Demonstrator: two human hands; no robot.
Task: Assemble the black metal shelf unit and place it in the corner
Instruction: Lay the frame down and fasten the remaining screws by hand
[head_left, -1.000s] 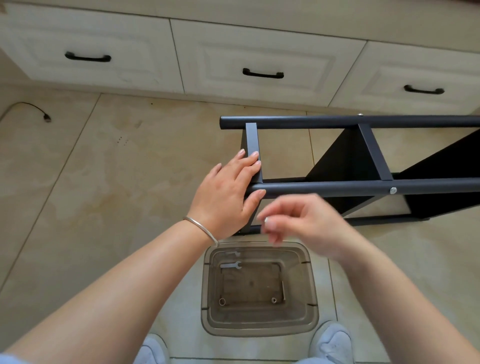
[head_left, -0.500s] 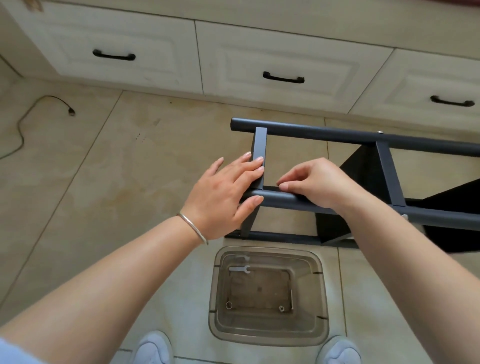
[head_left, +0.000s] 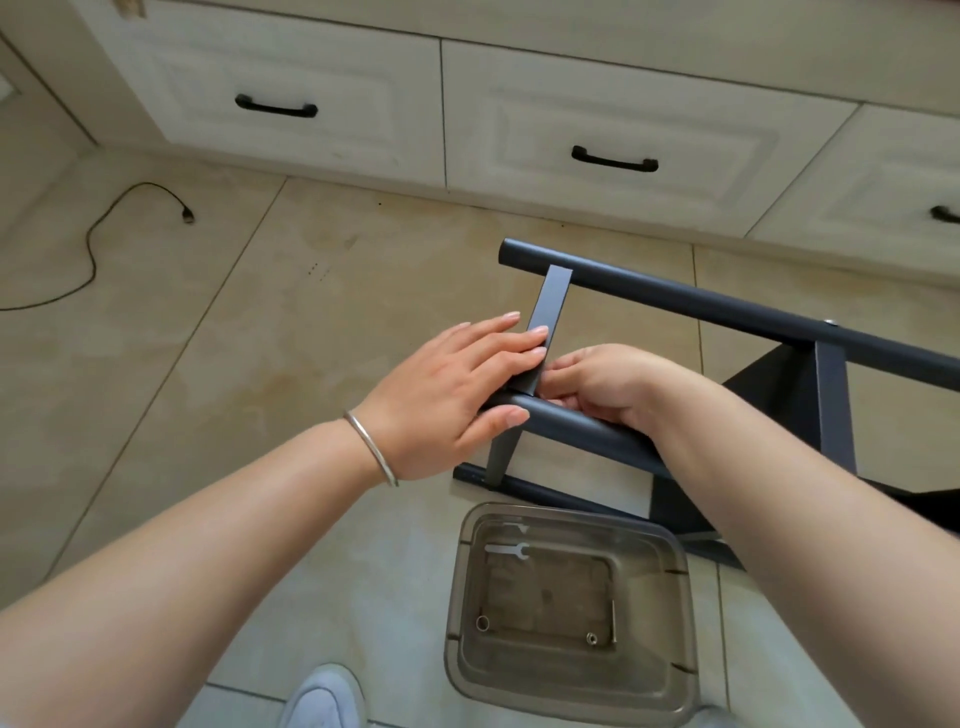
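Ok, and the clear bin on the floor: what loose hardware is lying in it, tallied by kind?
In the clear bin:
Flat wrench: 1
Small round pieces, a ring and what looks like a nut: 2
Thin rod: 1
Total: 4
A fainter wrench shape just above the wrench looks like a reflection, so it is not counted.

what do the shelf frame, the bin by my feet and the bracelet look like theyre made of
Shelf frame: likely metal with a matte black painted finish, shown by its round tubes, flat strips and dull sheen.
Bin: clear smoky plastic; the tools inside show through.
Bracelet: thin, shiny, silver-coloured metal, by its look.
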